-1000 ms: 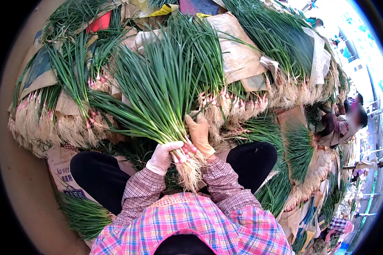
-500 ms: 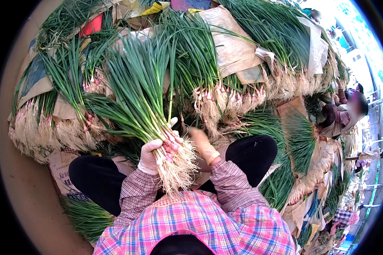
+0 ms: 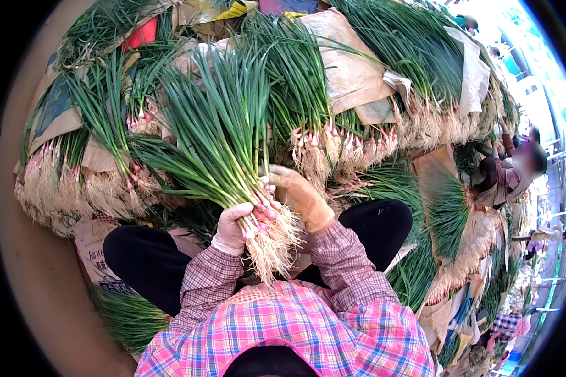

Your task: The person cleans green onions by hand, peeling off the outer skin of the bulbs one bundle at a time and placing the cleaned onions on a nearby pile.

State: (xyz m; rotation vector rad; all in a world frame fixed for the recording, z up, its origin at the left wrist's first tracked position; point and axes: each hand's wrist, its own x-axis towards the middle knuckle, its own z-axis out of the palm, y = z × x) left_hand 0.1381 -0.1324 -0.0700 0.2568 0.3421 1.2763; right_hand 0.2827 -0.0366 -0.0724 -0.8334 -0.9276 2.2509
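A thick bunch of spring onions (image 3: 220,138) is in front of me, long green leaves pointing away and pinkish bulbs with pale, stringy roots toward me. My left hand (image 3: 233,227), in a thin white glove, is closed around the stems just above the bulbs. My right hand (image 3: 303,196), in a tan-orange glove, presses against the right side of the bunch with its fingers bent onto the stems. Its fingertips are partly hidden among the stems.
Heaped spring onions (image 3: 295,81) lie in front of me, with brown paper sheets (image 3: 349,63) between layers. More spring onions (image 3: 132,317) lie at lower left. My bent knees (image 3: 377,229) flank my arms. At far right, another person (image 3: 506,173) sits beside bundles.
My right hand has moved from apart, right of the bunch, to its stems. The bunch and my left hand have shifted slightly right.
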